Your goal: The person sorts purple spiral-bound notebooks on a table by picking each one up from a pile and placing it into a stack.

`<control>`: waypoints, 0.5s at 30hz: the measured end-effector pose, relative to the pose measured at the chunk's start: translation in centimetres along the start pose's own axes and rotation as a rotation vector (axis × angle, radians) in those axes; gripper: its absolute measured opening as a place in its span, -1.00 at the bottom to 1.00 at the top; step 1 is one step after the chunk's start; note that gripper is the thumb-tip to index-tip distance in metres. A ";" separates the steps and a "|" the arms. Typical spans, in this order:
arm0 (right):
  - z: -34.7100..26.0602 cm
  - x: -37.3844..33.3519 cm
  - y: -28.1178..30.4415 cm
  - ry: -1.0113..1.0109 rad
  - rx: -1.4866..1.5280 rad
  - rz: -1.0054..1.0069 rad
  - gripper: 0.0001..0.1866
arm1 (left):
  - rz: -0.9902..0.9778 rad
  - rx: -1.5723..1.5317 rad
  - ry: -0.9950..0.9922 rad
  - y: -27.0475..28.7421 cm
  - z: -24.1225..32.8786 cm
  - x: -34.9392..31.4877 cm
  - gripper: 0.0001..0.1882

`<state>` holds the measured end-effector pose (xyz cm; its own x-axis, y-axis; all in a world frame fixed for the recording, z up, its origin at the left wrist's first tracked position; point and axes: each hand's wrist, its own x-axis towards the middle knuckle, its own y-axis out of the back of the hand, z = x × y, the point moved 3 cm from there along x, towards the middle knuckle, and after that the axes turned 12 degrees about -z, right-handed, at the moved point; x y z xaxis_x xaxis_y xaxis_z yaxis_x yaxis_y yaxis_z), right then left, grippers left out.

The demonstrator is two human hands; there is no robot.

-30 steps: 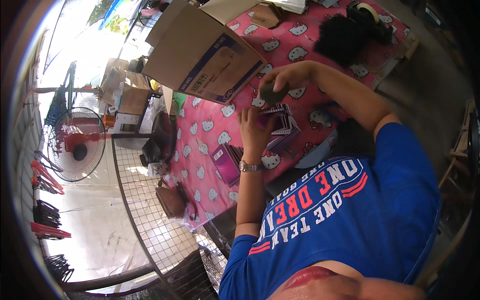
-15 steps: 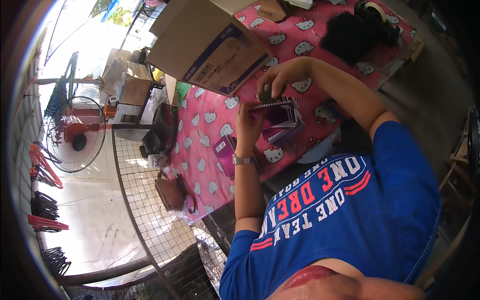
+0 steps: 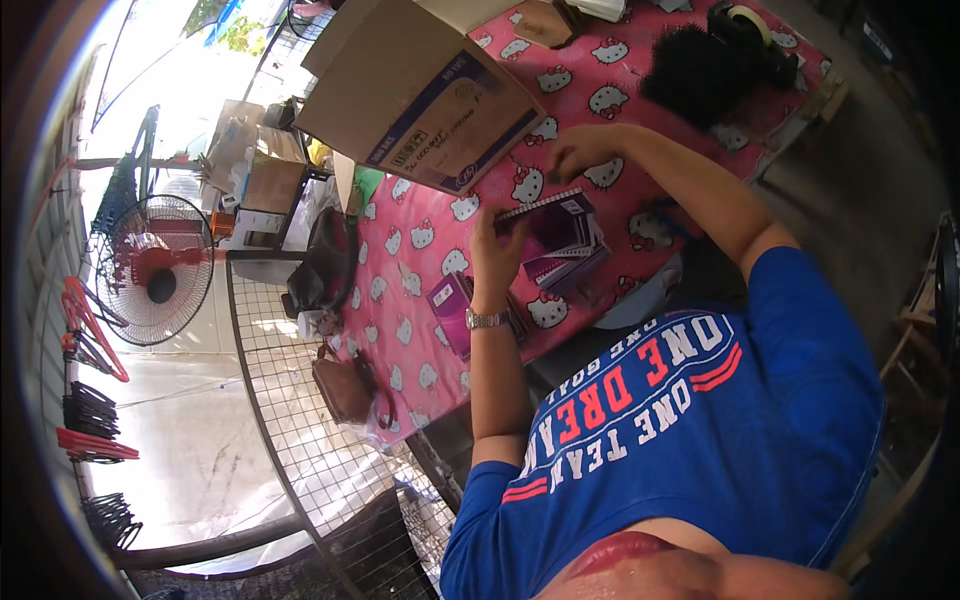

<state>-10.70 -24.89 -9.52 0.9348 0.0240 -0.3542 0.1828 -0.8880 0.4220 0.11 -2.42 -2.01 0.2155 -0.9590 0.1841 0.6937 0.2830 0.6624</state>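
The top notebook (image 3: 548, 232) has a deep purple cover with a small pale label near its 2 o'clock corner, and a dark spiral binding (image 3: 540, 204) with a row of pale marks along its 12 o'clock edge. It lies on a small stack of similar notebooks (image 3: 572, 268), which poke out unevenly toward 4 and 5 o'clock and show pale, perforated-looking edges.

The left hand (image 3: 494, 248) is partly closed on the 9 o'clock end of the top notebook, thumb toward the cover and fingers at the edge. The right hand (image 3: 585, 152) is bent at the wrist with its fingers curled loosely downward; a small dark patch shows at the fingertips, and I cannot tell whether something is pinched there.

From the left hand, the top notebook extends toward 3 o'clock, touching it. From the right hand, it lies near, toward 7 o'clock, just below the fingertips. A second group of purple notebooks (image 3: 452, 303) rests on the pink-covered desk (image 3: 412, 345) at 7 o'clock from the left hand, beside the wristwatch (image 3: 488, 320). A cardboard box (image 3: 430, 110) stands toward 11 o'clock.
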 end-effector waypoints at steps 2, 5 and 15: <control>1.8 -1.9 -0.5 -0.358 -0.541 0.206 -0.49 | 0.048 -0.002 0.041 0.5 -1.5 -1.2 -0.76; 7.6 -5.7 -5.2 -0.280 -0.583 0.600 -0.27 | 0.091 -0.221 0.167 0.4 -2.4 -1.2 -0.81; 2.5 -12.9 -16.4 -0.085 -0.325 0.793 -0.31 | 0.394 -0.472 0.105 -1.9 0.6 -2.6 -0.87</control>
<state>-26.48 -11.81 -13.92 0.7993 -0.5941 0.0903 -0.4246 -0.4521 0.7844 -2.21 -0.50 -3.28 0.5668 -0.7815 0.2607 0.7722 0.6142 0.1625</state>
